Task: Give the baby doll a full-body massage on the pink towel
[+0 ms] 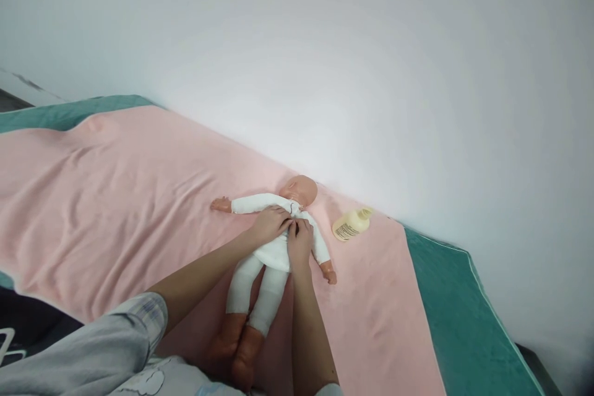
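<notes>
A doll (271, 252) in a white top and white leggings lies on its back on a pink blanket (371, 303), its head toward the wall and its brown feet toward me. Both my hands are at the chest of its top. My left hand (273, 223) comes from the left, fingers bent and pressed together on the white cloth. Close beside it, my right hand (301, 236) has its fingers closed at the front of the top, thumb near the left fingertips. Whatever lies between the fingertips is too small to make out.
A pale yellow pump bottle (350, 225) lies on the blanket right of the doll. Green cloth (464, 303) shows beyond the blanket's right edge and at the back left. A white wall (325, 62) rises behind. Dark fabric (37, 322) is at the lower left.
</notes>
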